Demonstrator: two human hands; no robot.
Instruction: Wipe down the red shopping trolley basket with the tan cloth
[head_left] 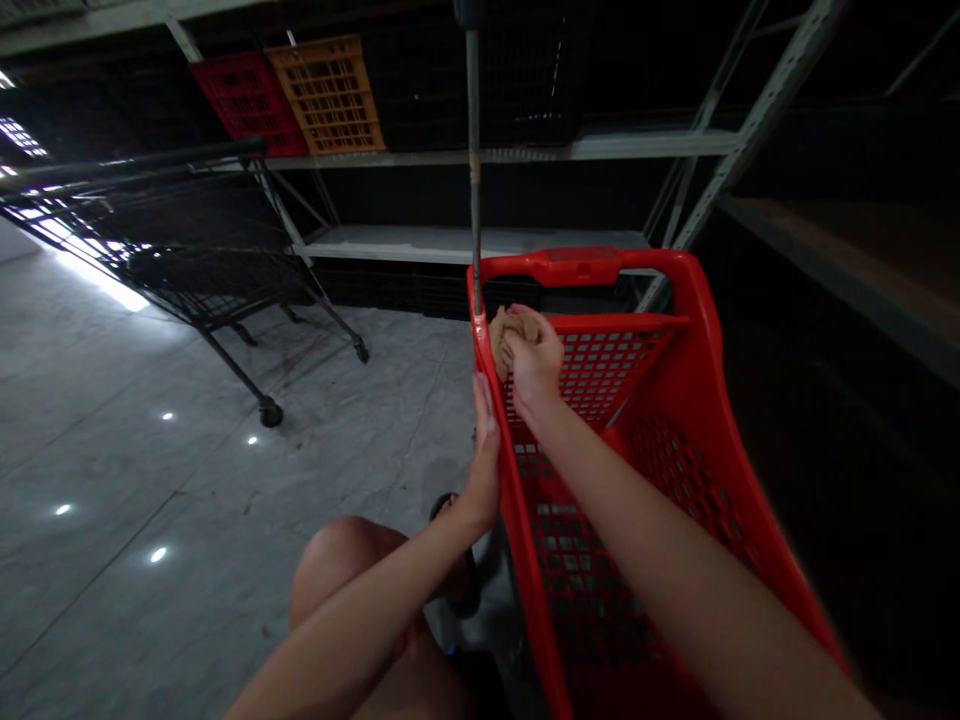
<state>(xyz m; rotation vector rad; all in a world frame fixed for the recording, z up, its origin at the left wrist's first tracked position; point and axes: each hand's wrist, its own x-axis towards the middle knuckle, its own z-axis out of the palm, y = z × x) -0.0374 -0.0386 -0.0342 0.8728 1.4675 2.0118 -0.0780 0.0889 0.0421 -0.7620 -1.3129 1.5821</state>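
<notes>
A red plastic shopping cart (pixel 712 400) with grid walls stands right in front of me, its handle at the far end. My right hand (pixel 538 365) grips a crumpled brown cloth (pixel 507 338) and presses it against the inner side of the cart's left rim, near the handle corner. On the outside of that same rim, my left hand (pixel 486 440) lies flat with fingers stretched out, holding nothing. A thin metal pole (pixel 474 180) rises from the cart's corner just beyond the cloth.
A dark metal shopping cart (pixel 210 240) stands on the grey floor (pixel 135 430) at left. Behind is a metal shelf rack (pixel 420 240) carrying a red crate (pixel 251 105) and a yellow crate (pixel 328 95). A brown-topped ledge (pixel 862 260) juts in at right. My knee (pixel 337 560) is beside the red cart.
</notes>
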